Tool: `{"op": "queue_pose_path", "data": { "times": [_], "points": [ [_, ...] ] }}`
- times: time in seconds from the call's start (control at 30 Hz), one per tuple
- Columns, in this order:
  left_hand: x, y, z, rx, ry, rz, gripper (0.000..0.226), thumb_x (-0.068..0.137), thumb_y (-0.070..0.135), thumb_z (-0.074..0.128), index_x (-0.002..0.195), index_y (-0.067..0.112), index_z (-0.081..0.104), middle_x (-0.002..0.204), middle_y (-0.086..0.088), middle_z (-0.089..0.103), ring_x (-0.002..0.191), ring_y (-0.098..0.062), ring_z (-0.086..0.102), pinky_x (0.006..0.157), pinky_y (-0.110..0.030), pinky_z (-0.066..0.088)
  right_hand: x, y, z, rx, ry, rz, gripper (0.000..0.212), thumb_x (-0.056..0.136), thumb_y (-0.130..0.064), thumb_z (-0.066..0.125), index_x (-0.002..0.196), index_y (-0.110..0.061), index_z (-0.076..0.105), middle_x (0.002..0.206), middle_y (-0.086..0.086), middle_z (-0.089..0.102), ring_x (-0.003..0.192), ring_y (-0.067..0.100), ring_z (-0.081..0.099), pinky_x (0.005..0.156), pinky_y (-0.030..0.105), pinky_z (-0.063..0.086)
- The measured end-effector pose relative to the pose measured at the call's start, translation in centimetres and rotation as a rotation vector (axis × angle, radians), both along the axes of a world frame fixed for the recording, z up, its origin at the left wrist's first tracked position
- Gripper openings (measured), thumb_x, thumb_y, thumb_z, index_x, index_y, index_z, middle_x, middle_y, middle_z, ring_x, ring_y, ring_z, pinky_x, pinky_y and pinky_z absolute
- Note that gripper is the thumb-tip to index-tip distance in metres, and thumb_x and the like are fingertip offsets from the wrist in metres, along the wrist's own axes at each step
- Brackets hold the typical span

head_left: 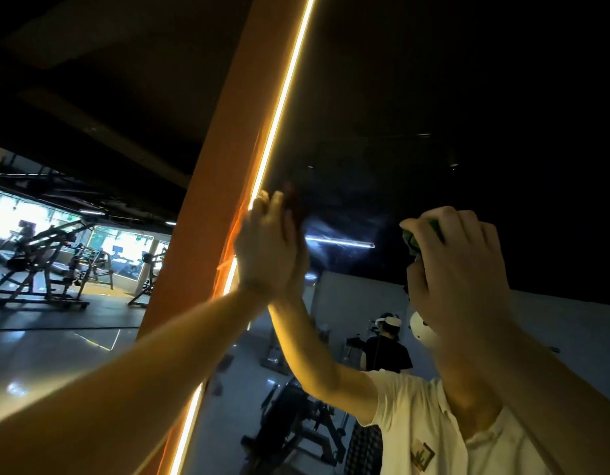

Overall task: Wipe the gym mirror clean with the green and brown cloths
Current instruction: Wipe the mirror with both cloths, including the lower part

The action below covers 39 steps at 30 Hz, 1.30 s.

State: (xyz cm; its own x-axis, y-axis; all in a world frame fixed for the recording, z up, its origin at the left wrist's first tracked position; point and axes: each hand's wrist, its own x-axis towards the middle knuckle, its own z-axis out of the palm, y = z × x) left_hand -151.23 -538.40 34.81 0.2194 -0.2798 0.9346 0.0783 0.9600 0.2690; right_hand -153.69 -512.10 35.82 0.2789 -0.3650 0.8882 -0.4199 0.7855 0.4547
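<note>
One mirror (434, 114), two cloths: left hand (266, 248), fingers straight together, presses brown cloth (294, 200); right hand (458, 269) fingers clamp green cloth (416, 236).

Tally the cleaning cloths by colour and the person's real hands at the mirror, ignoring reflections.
green cloth: 1
brown cloth: 1
hands: 2, the left hand and the right hand
total: 4

**Both arms raised, one palm flat, one hand curled**

The left arm reaches up from the lower left, its forearm bare and the wrist bent back. The left hand (260, 245) stands upright with its fingers straight and together, the palm pressing on the brown cloth (294, 200). The right arm rises from the lower right. The right hand (464, 269), its back to the camera, curls its fingers round the green cloth (422, 233).
</note>
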Motion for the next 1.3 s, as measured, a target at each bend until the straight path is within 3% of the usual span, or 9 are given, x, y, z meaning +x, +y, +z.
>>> {"op": "queue_pose_path", "data": {
  "times": [0.23, 0.33, 0.5, 0.73, 0.87, 0.93, 1.03, 1.1, 1.3],
  "points": [
    [0.8, 3.7, -5.8, -0.856, -0.178, 0.076, 0.049, 0.103, 0.042, 0.051, 0.148, 0.025, 0.043, 0.11, -0.007, 0.054, 0.088, -0.015, 0.05, 0.073, -0.025, 0.045, 0.0, -0.2, -0.1, -0.013, -0.022, 0.011, 0.047, 0.078, -0.014, 0.06, 0.124, -0.007, 0.06, 0.121, 0.021, 0.056, 0.11, 0.042, 0.053, 0.089, 0.054, 0.044],
    [1.0, -0.4, -0.8, -0.701, -0.094, 0.199, 0.055, 0.097, 0.037, 0.064, 0.146, 0.02, 0.048, 0.11, -0.013, 0.056, 0.083, -0.026, 0.057, 0.068, -0.032, 0.049, 0.1, -0.3, -0.1, -0.01, -0.019, 0.001, 0.045, 0.078, -0.015, 0.06, 0.122, -0.006, 0.061, 0.12, 0.023, 0.057, 0.109, 0.044, 0.053, 0.088, 0.055, 0.045],
    [0.4, -1.7, 1.8, -0.063, -0.004, 0.026, 0.049, 0.103, 0.028, 0.036, 0.145, 0.013, 0.056, 0.128, -0.018, 0.058, 0.104, -0.035, 0.055, 0.09, -0.049, 0.051, 0.1, -0.5, -0.2, -0.016, -0.027, 0.007, 0.044, 0.077, -0.014, 0.06, 0.121, -0.006, 0.061, 0.118, 0.022, 0.058, 0.11, 0.043, 0.053, 0.088, 0.055, 0.046],
    [2.3, 0.4, -10.2, -0.795, -0.219, -0.034, 0.035, 0.101, 0.036, 0.056, 0.135, 0.029, 0.062, 0.135, -0.001, 0.052, 0.119, -0.021, 0.051, 0.104, -0.034, 0.046, 0.0, -0.8, -0.5, -0.046, -0.024, -0.006, 0.041, 0.082, -0.011, 0.055, 0.123, -0.008, 0.06, 0.121, 0.02, 0.056, 0.112, 0.041, 0.051, 0.09, 0.054, 0.042],
    [0.2, -5.4, -3.6, -0.638, -0.291, 0.023, 0.044, 0.1, 0.071, 0.041, 0.132, 0.049, 0.061, 0.134, 0.039, 0.047, 0.131, 0.008, 0.044, 0.115, -0.02, 0.033, 0.1, -0.8, -0.6, -0.054, -0.026, -0.012, 0.038, 0.086, -0.014, 0.051, 0.123, -0.008, 0.06, 0.121, 0.021, 0.056, 0.112, 0.043, 0.051, 0.091, 0.054, 0.042],
    [-1.0, -6.6, -0.1, -0.498, -0.222, -0.124, 0.052, 0.104, 0.061, 0.037, 0.148, 0.038, 0.052, 0.157, 0.022, 0.033, 0.147, -0.011, 0.035, 0.125, -0.032, 0.024, 0.2, -0.9, -0.8, -0.057, -0.028, -0.004, 0.042, 0.087, -0.022, 0.043, 0.123, -0.008, 0.059, 0.121, 0.021, 0.055, 0.113, 0.042, 0.05, 0.092, 0.053, 0.04],
    [0.5, -2.6, -0.9, -0.304, -0.119, -0.185, 0.046, 0.105, 0.023, 0.042, 0.143, 0.002, 0.057, 0.152, -0.008, 0.047, 0.137, -0.012, 0.047, 0.116, -0.027, 0.039, 0.1, -1.0, -0.7, -0.062, -0.014, 0.008, 0.045, 0.085, -0.023, 0.039, 0.124, -0.009, 0.057, 0.121, 0.019, 0.054, 0.113, 0.04, 0.049, 0.092, 0.052, 0.038],
    [2.9, 0.7, -5.3, -0.451, -0.064, -0.181, 0.045, 0.102, 0.025, 0.045, 0.138, 0.007, 0.064, 0.15, -0.013, 0.052, 0.134, -0.027, 0.054, 0.111, -0.048, 0.046, -0.1, -1.1, -0.8, -0.074, -0.002, 0.029, 0.043, 0.084, -0.017, 0.045, 0.124, -0.009, 0.058, 0.122, 0.018, 0.052, 0.112, 0.038, 0.047, 0.093, 0.05, 0.037],
    [3.2, -4.7, -11.3, -1.019, -0.321, 0.034, 0.04, 0.105, 0.017, 0.05, 0.144, 0.018, 0.052, 0.16, -0.012, 0.039, 0.148, -0.031, 0.041, 0.112, -0.048, 0.049, 0.4, -3.3, -2.2, -0.022, -0.022, 0.226, 0.039, 0.087, -0.016, 0.04, 0.122, -0.009, 0.058, 0.119, 0.018, 0.055, 0.107, 0.033, 0.05, 0.086, 0.041, 0.039]
  ]
}}
